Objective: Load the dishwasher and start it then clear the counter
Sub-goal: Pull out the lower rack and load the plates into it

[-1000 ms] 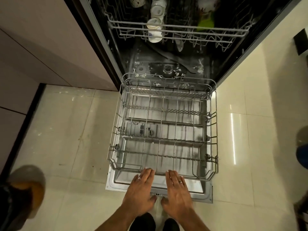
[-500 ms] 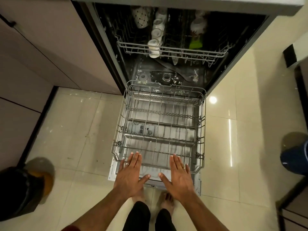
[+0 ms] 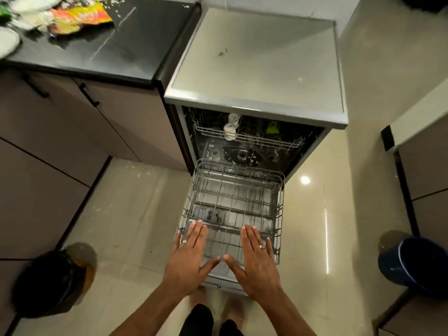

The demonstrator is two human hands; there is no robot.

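Note:
The dishwasher stands open with its door folded down to the floor. Its bare lower wire rack is pulled out over the door. The upper rack sits inside and carries white cups and a green item. My left hand and my right hand hover flat, fingers straight, above the lower rack's front edge, holding nothing. On the black counter at the upper left lie white plates and a colourful wrapper.
Brown cabinet fronts run along the left. A black bin stands on the tiled floor at lower left and a blue bucket at lower right. Another cabinet is on the right. My feet are just in front of the door.
My head has risen and pulled back, bringing the dishwasher top and counter into view. Both hands have lifted off the rack's front edge and spread apart, still flat.

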